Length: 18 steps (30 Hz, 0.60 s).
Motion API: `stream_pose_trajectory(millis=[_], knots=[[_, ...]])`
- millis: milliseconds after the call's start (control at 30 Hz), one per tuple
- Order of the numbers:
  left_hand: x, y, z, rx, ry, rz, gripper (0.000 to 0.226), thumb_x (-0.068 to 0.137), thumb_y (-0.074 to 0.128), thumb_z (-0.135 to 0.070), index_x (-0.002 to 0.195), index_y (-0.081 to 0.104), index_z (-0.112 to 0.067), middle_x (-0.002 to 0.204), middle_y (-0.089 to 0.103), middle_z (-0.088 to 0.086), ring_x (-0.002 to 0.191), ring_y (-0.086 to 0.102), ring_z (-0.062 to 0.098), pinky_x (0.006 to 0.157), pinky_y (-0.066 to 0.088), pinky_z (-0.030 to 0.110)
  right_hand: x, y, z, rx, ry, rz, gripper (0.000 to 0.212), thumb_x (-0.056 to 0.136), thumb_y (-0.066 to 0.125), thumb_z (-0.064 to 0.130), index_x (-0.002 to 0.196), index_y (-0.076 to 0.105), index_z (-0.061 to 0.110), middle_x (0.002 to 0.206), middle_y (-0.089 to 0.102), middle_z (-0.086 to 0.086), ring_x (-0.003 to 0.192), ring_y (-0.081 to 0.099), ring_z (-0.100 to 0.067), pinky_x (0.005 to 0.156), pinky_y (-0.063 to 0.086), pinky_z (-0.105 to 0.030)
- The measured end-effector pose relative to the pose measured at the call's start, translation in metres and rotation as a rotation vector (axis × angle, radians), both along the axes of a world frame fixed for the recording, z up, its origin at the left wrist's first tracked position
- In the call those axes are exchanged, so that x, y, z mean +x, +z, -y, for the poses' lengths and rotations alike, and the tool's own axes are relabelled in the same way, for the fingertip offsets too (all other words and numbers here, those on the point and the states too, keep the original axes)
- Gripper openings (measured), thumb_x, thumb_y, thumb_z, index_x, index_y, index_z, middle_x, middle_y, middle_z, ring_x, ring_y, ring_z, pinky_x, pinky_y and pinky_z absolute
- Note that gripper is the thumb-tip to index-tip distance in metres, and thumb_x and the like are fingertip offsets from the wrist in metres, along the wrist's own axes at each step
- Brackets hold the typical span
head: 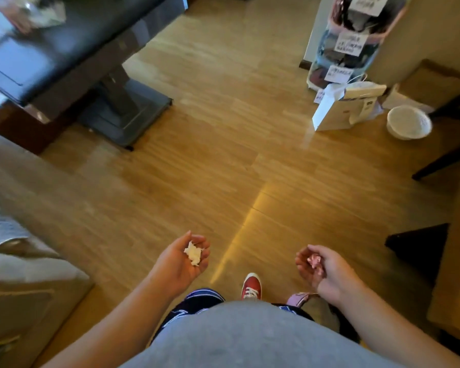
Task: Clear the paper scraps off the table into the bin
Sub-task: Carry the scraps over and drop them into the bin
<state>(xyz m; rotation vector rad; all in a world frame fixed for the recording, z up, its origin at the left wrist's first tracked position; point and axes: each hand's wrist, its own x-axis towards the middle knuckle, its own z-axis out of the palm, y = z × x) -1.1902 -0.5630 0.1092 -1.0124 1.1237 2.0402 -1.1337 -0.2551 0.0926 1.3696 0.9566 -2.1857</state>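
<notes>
**Scraps in transit to bin**

I count one white scrap cupped in the left hand, fingers curled round it, and one pink scrap pinched in the right hand. One bin stands far right. I would keep both grips closed until directly over its mouth.

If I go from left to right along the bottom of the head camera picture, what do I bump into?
A pale sofa → left hand holding a white paper scrap → red shoe → right hand holding a pink paper scrap → dark furniture leg.
</notes>
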Motion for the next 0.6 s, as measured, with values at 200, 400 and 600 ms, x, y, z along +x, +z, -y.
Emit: stream_pose_trajectory(millis=[200, 400, 600], knots=[[-0.086, -0.017, 0.021, 0.010, 0.018, 0.036, 0.030, 0.094, 0.050, -0.031, 0.080, 0.066, -0.009, 0.073, 0.068, 0.008, 0.059, 0.064, 0.017, 0.051, 0.054, 0.027, -0.115, 0.001, 0.005, -0.047, -0.048, -0.069, 0.037, 0.089, 0.052, 0.014, 0.058, 0.068, 0.003, 0.058, 0.068, -0.012, 0.048, 0.067, -0.018, 0.042, 0.055, -0.025], [-0.224, -0.030, 0.002, 0.008, -0.113, 0.036, 0.030, 0.094, 0.049, -0.031, 0.077, 0.063, -0.011, 0.069, 0.067, 0.006, 0.054, 0.063, 0.016, 0.048, 0.053, 0.025, -0.212, -0.001, -0.010, -0.012, -0.188, -0.068, 0.027, 0.092, 0.048, 0.015, 0.072, 0.061, 0.002, 0.056, 0.068, -0.011, 0.047, 0.066, -0.016, 0.041, 0.054, -0.023], [-0.353, -0.014, -0.090, 0.016, -0.410, 0.024, 0.030, 0.096, 0.045, -0.030, 0.080, 0.062, -0.010, 0.068, 0.067, 0.006, 0.053, 0.063, 0.015, 0.048, 0.053, 0.023, -0.235, 0.008, -0.061, 0.048, -0.440, -0.027, 0.023, 0.091, 0.051, 0.015, 0.076, 0.061, 0.002, 0.059, 0.069, -0.012, 0.050, 0.067, -0.017, 0.044, 0.056, -0.025]])
